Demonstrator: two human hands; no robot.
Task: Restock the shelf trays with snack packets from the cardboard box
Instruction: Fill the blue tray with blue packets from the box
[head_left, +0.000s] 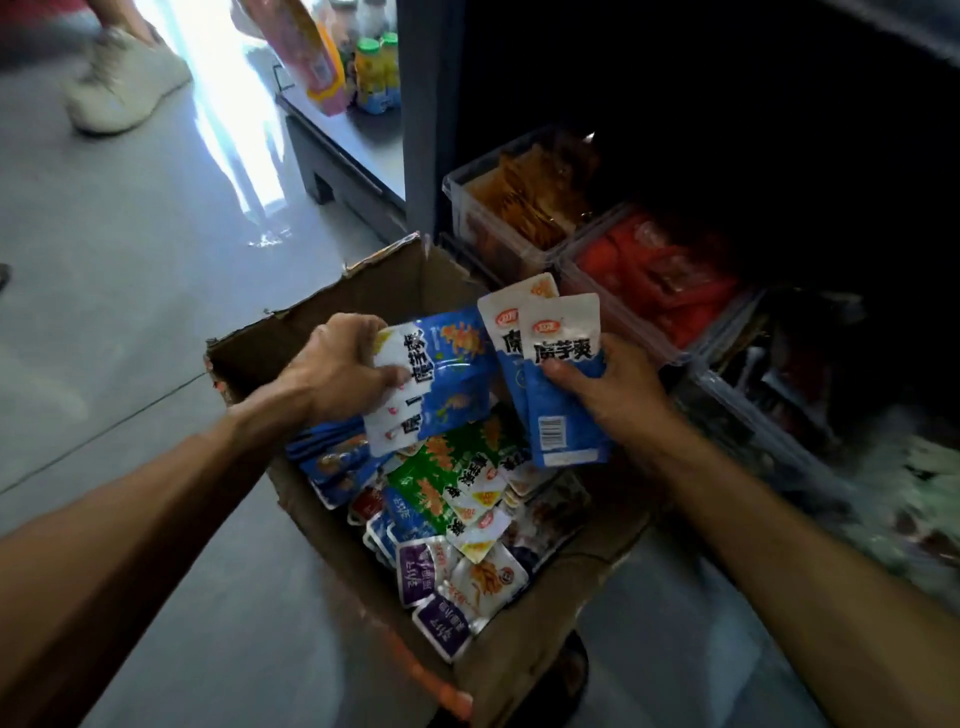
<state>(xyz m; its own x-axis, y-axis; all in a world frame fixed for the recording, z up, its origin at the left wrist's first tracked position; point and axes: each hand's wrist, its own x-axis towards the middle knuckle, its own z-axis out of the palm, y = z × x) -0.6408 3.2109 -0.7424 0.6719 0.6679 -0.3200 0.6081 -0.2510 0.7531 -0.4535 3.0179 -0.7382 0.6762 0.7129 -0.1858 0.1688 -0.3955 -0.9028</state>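
Over the open cardboard box (332, 312) on the floor, the left hand (337, 371) grips a bunch of blue snack packets (441, 379); the right hand (618, 395) pinches upright blue-and-white packets (563, 410). Clear shelf trays (457, 197) sit just beside the box, holding orange and red packets.

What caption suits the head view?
Both hands hold blue snack packets over the cardboard box.
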